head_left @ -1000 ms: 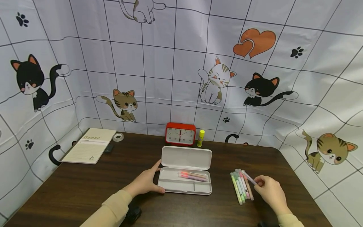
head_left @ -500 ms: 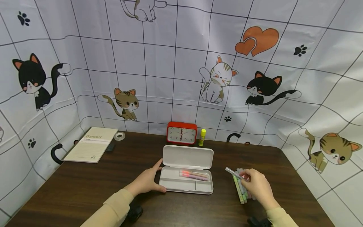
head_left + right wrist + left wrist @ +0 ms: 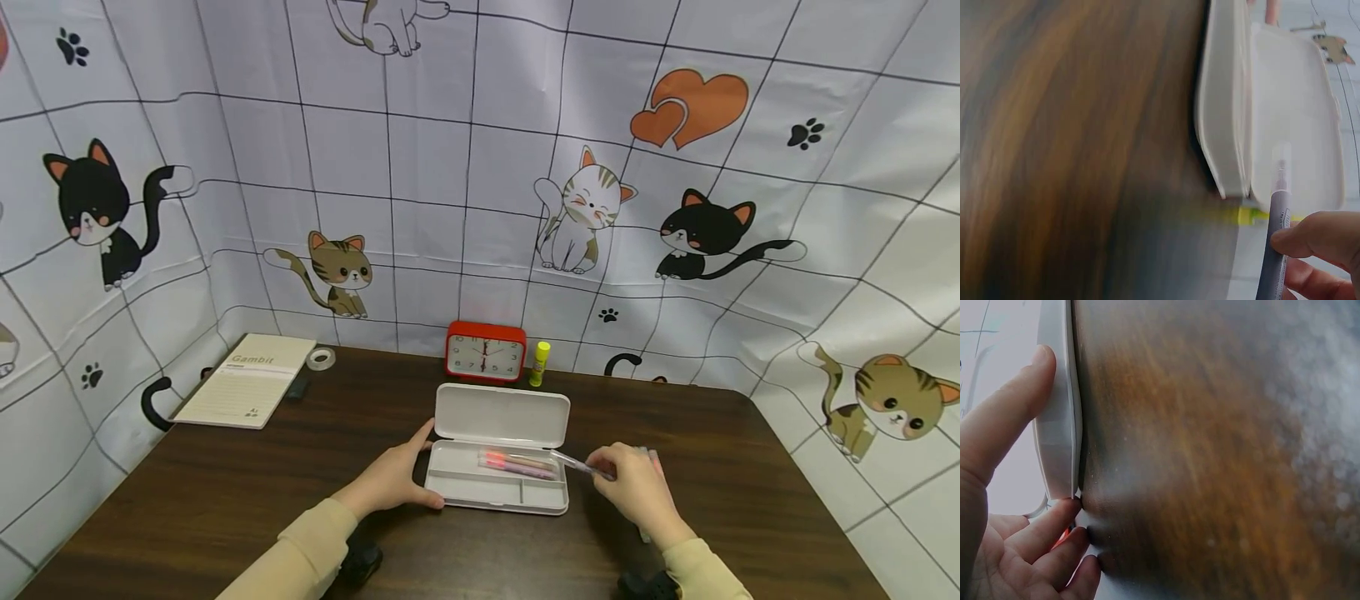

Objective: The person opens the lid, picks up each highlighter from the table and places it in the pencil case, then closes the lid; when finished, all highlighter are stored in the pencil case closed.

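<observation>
A white pencil case [image 3: 471, 487] lies on the dark table, its lid [image 3: 502, 415] raised at the back. My left hand [image 3: 392, 482] holds its left end, thumb at the front wall and fingers toward the back corner. Several orange and purple markers [image 3: 519, 465] lie in the rear compartment. Between thumb and fingers, my right hand [image 3: 636, 490] pinches a greyish-purple marker [image 3: 1277, 234] with a clear cap. That cap points left and overlaps the case's right edge in the head view. Other markers [image 3: 655, 461] on the table are mostly hidden behind the right hand.
Behind the case stand a red alarm clock [image 3: 486, 352] and a yellow glue stick [image 3: 539, 364]. A notebook [image 3: 243, 382], a roll of white tape [image 3: 321, 359] and a small dark object [image 3: 297, 388] lie at the back left. A cat-print sheet [image 3: 420, 167] hangs behind the table.
My right hand has carried the purple marker left from the loose markers to the case's right edge. My left hand has stayed on the case. The head view has shifted slightly.
</observation>
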{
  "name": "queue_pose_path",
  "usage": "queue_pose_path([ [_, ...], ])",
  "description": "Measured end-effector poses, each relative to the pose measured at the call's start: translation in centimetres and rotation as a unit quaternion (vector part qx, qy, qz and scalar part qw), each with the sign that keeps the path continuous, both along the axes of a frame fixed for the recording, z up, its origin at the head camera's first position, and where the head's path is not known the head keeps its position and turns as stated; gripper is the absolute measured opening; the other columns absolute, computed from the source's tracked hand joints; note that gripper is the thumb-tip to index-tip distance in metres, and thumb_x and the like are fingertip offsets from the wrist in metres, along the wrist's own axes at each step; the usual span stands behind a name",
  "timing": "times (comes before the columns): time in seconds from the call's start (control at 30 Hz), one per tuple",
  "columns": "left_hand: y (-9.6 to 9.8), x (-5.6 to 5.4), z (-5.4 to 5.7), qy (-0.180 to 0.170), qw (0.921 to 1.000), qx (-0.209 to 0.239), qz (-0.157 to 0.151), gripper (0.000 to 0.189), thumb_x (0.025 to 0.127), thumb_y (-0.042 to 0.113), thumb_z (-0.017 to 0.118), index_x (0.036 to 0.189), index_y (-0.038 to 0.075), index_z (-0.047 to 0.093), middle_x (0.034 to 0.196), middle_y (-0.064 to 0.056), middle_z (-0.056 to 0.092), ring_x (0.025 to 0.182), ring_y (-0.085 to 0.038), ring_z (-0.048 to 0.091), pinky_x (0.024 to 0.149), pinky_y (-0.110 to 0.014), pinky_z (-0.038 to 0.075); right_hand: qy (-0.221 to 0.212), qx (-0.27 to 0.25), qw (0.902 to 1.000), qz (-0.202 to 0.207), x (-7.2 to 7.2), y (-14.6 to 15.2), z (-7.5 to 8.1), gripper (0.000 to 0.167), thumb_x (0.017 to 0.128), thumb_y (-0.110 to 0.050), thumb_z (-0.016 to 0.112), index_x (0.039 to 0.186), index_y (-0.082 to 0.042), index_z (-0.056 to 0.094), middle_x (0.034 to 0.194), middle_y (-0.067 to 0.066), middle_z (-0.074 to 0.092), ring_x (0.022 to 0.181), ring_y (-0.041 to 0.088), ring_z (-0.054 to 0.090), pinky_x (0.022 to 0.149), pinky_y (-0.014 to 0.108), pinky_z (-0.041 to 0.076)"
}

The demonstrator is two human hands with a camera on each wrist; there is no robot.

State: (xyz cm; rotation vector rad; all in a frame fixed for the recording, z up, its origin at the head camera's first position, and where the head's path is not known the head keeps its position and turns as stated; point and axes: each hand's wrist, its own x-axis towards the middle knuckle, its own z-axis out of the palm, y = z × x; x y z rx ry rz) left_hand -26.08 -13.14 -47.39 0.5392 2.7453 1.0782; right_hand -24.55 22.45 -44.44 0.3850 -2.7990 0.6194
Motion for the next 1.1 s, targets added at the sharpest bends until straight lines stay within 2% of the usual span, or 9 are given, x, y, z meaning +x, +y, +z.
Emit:
queue_pose_path([
  [0.1,0.0,-0.1,-0.1,0.002,1.0,0.001,-0.001,0.121,0.062,0.041,0.087,0.153,0.007,0.014,0.136,-0.018,0.051,0.121,-0.038,0.05,0.1,-0.055,0.037,-0.001,-0.011,0.9998,0.017,-0.2,-1.1,-0.4,0.018,0.072,-0.001,0.075,0.079,-0.016,0.07,0.073,-0.008,0.054,0.065,0.006,0.047,0.059,0.024,0.042],
  [0.2,0.0,-0.2,-0.1,0.004,1.0,0.003,-0.003,0.121,0.063,0.041,0.087,0.153,0.007,0.014,0.136,-0.019,0.052,0.121,-0.039,0.051,0.099,-0.056,0.038,-0.007,-0.018,0.9994,0.027,-0.5,-2.2,-0.7,0.018,0.072,0.0,0.075,0.078,-0.016,0.07,0.072,-0.009,0.053,0.066,0.007,0.047,0.059,0.023,0.041],
  [0.43,-0.1,-0.1,0.0,-0.001,1.0,0.002,0.001,0.121,0.063,0.041,0.087,0.153,0.006,0.013,0.137,-0.019,0.051,0.123,-0.039,0.049,0.1,-0.055,0.037,-0.021,0.003,0.999,0.041,-1.0,-4.6,-0.7,0.015,0.073,-0.006,0.076,0.078,-0.018,0.07,0.072,-0.01,0.052,0.067,0.007,0.048,0.058,0.024,0.041],
  [0.77,0.0,-0.1,0.0,-0.001,0.9999,0.007,-0.007,0.121,0.064,0.04,0.087,0.152,0.005,0.013,0.137,-0.02,0.051,0.123,-0.038,0.049,0.101,-0.055,0.037,-0.028,0.015,0.9956,0.089,-1.7,-7.5,-1.0,0.013,0.073,-0.005,0.077,0.079,-0.016,0.072,0.073,-0.007,0.059,0.069,0.009,0.053,0.06,0.027,0.045],
  [0.93,-0.1,-0.1,0.1,-0.005,1.0,0.005,-0.004,0.121,0.064,0.041,0.087,0.152,0.005,0.013,0.137,-0.02,0.051,0.123,-0.039,0.049,0.1,-0.055,0.037,-0.019,0.01,0.994,0.107,-2.0,-8.3,-1.3,0.012,0.074,-0.005,0.077,0.08,-0.015,0.073,0.074,-0.007,0.059,0.067,0.007,0.053,0.058,0.026,0.044],
  [1.1,-0.1,-0.1,0.1,-0.007,1.0,0.001,-0.004,0.121,0.064,0.042,0.086,0.152,0.005,0.013,0.137,-0.02,0.05,0.123,-0.04,0.049,0.1,-0.055,0.038,-0.012,-0.007,0.9945,0.104,-2.0,-8.2,-1.2,0.011,0.076,-0.007,0.077,0.082,-0.015,0.074,0.074,-0.008,0.059,0.068,0.007,0.053,0.059,0.025,0.045],
])
